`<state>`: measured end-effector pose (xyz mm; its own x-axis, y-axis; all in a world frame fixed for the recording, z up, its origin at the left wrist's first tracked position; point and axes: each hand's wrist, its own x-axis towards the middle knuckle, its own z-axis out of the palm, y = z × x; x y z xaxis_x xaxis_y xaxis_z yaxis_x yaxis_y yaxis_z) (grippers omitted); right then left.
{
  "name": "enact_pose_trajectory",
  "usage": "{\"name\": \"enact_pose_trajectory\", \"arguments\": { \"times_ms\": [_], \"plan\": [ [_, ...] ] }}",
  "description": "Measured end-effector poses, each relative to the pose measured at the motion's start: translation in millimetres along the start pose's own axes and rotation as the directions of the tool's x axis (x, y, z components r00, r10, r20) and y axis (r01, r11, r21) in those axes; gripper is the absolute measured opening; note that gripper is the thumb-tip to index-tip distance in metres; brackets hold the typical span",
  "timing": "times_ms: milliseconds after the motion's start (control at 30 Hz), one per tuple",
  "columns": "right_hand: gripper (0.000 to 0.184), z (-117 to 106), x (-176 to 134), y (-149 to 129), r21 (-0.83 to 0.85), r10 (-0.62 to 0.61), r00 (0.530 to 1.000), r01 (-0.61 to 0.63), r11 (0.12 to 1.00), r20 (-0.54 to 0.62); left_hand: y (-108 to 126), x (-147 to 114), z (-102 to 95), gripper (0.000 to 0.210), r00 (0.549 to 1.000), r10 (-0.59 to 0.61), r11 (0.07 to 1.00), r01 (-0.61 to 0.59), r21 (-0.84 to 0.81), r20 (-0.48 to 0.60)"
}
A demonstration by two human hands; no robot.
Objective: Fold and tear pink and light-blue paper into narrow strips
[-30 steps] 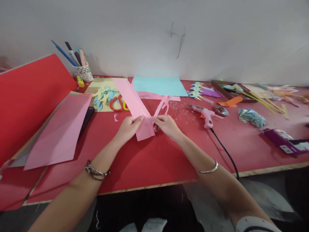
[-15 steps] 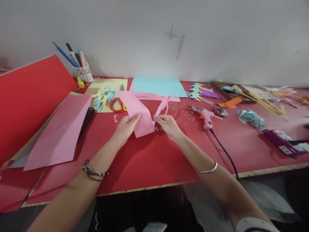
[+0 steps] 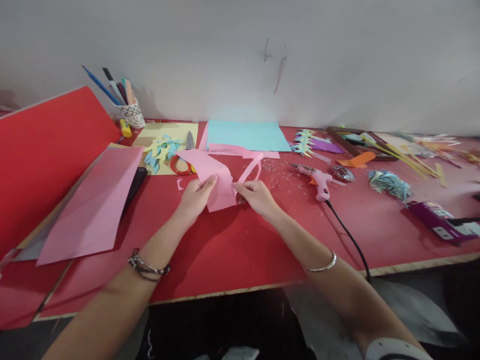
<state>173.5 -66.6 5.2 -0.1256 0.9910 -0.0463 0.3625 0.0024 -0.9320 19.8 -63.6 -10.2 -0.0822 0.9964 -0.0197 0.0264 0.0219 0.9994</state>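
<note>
The left hand (image 3: 197,197) is closed on a curved pink sheet (image 3: 217,180), thumb flat on top and fingers out of sight beneath it, a grip that seems meant to steady the wide piece without creasing it. The right hand (image 3: 258,197) pinches a narrow pink strip (image 3: 248,169) right beside the sheet's edge; whether the two join there cannot be told, as the fingers cover the spot. The hands are near each other but apart, with the sheet between them, held above the front half of the red counter (image 3: 240,260), probably because that stretch gives the forearms room. The sheet's far end bows toward the scissors (image 3: 189,141), which lie with blades pointing away and a red handle loop turned toward the person, likely handy for the left hand. Beside them, blue and yellow scraps (image 3: 161,152) sit heaped on a cream sheet (image 3: 178,129), which perhaps keeps them gathered. At the right, a pink glue gun (image 3: 318,181) lies on its side, nozzle away from the forearms, perhaps for safety, its black cord (image 3: 348,232) running over the near edge. A light-blue sheet (image 3: 245,134) lies flat by the wall, seemingly out of the way
</note>
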Motion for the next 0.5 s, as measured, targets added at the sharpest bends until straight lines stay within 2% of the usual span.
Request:
{"name": "enact_pose_trajectory", "arguments": {
  "times_ms": [133, 200, 300, 400, 500],
  "plan": [
    [0.035, -1.4, 0.8, 2.1, -0.039, 0.032, 0.999, -0.033, 0.999, -0.01, 3.5, 0.3, 0.9, 0.041, 0.995, 0.034, 0.984, -0.016, -0.18, 0.095],
    [0.034, -1.3, 1.2, 2.9, -0.034, 0.066, 0.998, -0.067, 0.997, -0.024, 6.1, 0.1, 1.4, 0.042, 0.997, 0.04, 0.974, -0.023, -0.225, 0.073],
    [0.037, -0.2, 0.5, 3.1, -0.03, 0.053, 0.998, -0.054, 0.998, -0.019, 8.0, -0.5, 1.1, 0.046, 1.0, 0.008, 0.987, -0.008, -0.161, -0.002],
    [0.039, 0.9, -1.8, 1.1, -0.104, -0.002, 1.0, 0.003, 0.995, 0.003, 7.2, -0.8, 0.1, 0.045, 1.0, 0.006, 0.996, -0.007, -0.092, -0.014],
    [0.035, 1.0, -3.7, -2.2, -0.16, 0.0, 1.0, 0.002, 0.987, 0.013, 5.3, -0.5, -0.9, 0.043, 1.0, 0.014, 0.998, -0.016, -0.063, -0.023]
  ]
}}
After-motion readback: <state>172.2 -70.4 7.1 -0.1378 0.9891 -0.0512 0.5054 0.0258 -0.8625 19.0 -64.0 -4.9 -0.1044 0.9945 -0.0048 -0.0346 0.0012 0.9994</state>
